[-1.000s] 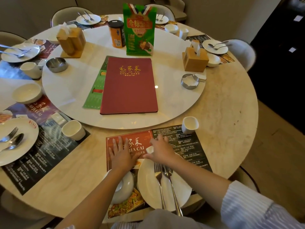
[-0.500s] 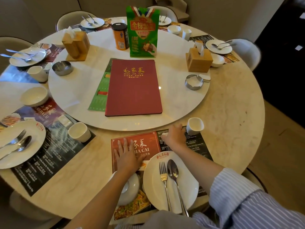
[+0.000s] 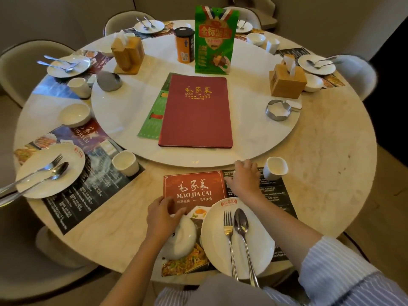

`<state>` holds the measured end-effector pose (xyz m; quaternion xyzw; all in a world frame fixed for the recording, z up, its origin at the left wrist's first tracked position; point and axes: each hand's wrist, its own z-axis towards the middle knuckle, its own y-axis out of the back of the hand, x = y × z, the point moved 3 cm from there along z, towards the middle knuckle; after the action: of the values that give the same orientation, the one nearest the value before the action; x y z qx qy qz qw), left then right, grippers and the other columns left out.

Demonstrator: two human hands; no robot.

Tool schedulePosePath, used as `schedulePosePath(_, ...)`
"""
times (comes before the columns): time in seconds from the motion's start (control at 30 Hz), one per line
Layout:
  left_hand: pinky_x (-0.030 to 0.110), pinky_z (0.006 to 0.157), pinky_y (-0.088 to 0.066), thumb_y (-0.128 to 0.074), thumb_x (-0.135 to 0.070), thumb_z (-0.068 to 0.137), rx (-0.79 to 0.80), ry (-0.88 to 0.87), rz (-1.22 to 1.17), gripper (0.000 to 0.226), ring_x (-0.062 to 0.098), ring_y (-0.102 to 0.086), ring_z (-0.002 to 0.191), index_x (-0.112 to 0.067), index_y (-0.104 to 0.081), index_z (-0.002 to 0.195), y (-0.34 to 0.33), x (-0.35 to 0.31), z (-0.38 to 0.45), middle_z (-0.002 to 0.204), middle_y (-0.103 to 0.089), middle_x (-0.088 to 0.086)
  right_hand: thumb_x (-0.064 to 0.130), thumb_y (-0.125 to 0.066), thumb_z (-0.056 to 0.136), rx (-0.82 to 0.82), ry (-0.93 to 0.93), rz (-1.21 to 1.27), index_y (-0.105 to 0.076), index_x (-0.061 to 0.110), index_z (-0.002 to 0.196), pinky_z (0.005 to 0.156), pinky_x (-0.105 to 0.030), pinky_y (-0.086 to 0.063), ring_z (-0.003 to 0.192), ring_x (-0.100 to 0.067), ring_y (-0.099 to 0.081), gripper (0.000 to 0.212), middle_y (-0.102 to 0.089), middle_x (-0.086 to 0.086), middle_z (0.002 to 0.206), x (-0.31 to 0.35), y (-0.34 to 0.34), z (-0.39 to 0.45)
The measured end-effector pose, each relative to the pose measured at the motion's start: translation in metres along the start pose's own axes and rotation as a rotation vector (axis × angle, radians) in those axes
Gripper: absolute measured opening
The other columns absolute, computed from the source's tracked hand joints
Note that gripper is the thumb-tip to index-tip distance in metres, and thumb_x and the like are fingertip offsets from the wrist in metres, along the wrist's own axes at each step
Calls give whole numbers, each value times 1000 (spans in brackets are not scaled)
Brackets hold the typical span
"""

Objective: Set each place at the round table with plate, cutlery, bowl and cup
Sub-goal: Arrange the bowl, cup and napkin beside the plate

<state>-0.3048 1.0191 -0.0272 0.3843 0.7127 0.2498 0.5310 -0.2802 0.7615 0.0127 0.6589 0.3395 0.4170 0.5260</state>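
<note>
Nearly set: the near place, bowl and cup under way

Closest to the near edge of the round marble table (image 3: 331, 164): a white round ceramic plate (image 3: 260, 250) on a printed red-and-black paper placemat (image 3: 194, 186), carrying a steel fork (image 3: 228, 230) and steel spoon (image 3: 241, 224) side by side, handles toward the edge, presumably for easy pickup. Just left of the plate, a small white ceramic bowl (image 3: 183, 237), upside down or steeply tipped, gripped from above by the left hand (image 3: 163, 217), fingers curled round its base, probably to turn or shift it into position. Beyond the plate, the right hand (image 3: 245, 180) flat on the placemat, fingers loosely spread, just beside a small white handleless cup (image 3: 276, 168) at the mat's far right corner; touching the cup or not, impossible to tell. Seemingly reaching for it, or steadying the mat.

Further out, other places round the rim already laid. At the centre, a white turntable (image 3: 123, 111) bearing a maroon menu folder (image 3: 196, 111).

Hidden or unclear: the bowl's rim under the hand, the plate's near edge and cutlery handle tips cut off by striped clothing, far settings blurred.
</note>
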Motion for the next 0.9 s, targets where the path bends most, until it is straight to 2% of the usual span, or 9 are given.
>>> schedulePosePath(0.1,39,99,-39,-64,-62,76,-41,107,44,74,28,-38,126,-21,-49,135,5,14,-28,135,-48,8,38,-64,87,124,195,177,-56,17,122,100,-36,-43,123,-23,-44,42,-50,-4,128,28,-11,-33)
schedulePosePath(0.23,37,99,-34,-66,-71,66,-3,139,43,92,28,-35,127,-19,-40,138,2,24,-54,134,-45,8,34,-66,87,437,233,328,-60,11,121,91,-31,-44,115,-23,-54,41,-56,-7,123,59,-34,-69)
schedulePosePath(0.3,32,89,-34,-67,-76,57,20,131,76,101,26,-37,124,-21,-38,137,-3,26,-61,130,-48,6,33,-64,89,513,219,337,-61,10,121,90,-31,-46,112,-23,-56,40,-60,-8,122,71,-41,-78)
schedulePosePath(0.4,30,81,-34,-66,-77,43,24,145,34,112,24,-34,122,-26,-32,136,-7,22,-72,128,-43,3,32,-59,92,580,176,348,-65,4,115,92,-37,-50,108,-25,-60,37,-64,-12,119,81,-48,-86)
schedulePosePath(0.5,36,85,-42,-74,-69,47,20,156,4,114,24,-29,125,-27,-24,140,-6,15,-78,129,-35,4,29,-55,94,610,115,346,-68,-2,107,85,-36,-51,99,-29,-64,35,-68,-16,111,86,-52,-87)
schedulePosePath(0.6,36,86,-44,-76,-67,51,-9,163,25,114,23,-29,125,-25,-22,142,-5,13,-79,131,-34,3,29,-56,94,637,28,364,-62,5,79,81,-32,-52,82,-27,-61,29,-67,-11,88,91,-62,-82)
schedulePosePath(0.67,35,86,-43,-77,-67,51,-17,166,32,113,23,-30,125,-25,-23,142,-5,13,-80,131,-35,3,29,-56,95,667,5,340,-60,8,78,81,-31,-50,82,-26,-59,27,-63,-9,82,95,-63,-80)
schedulePosePath(0.77,33,88,-42,-77,-66,52,-20,155,23,112,23,-30,125,-25,-24,142,-4,14,-80,133,-35,4,30,-55,95,729,-4,316,-61,2,106,70,-29,-48,85,-29,-64,31,-65,-14,96,99,-55,-78)
schedulePosePath(0.9,31,97,-33,-77,-68,50,-60,107,-53,118,24,-32,129,-21,-24,145,-2,22,-77,139,-37,3,29,-57,95,933,-105,583,-56,7,89,42,-22,-37,47,-13,-41,22,-49,-4,61,96,-43,-76)
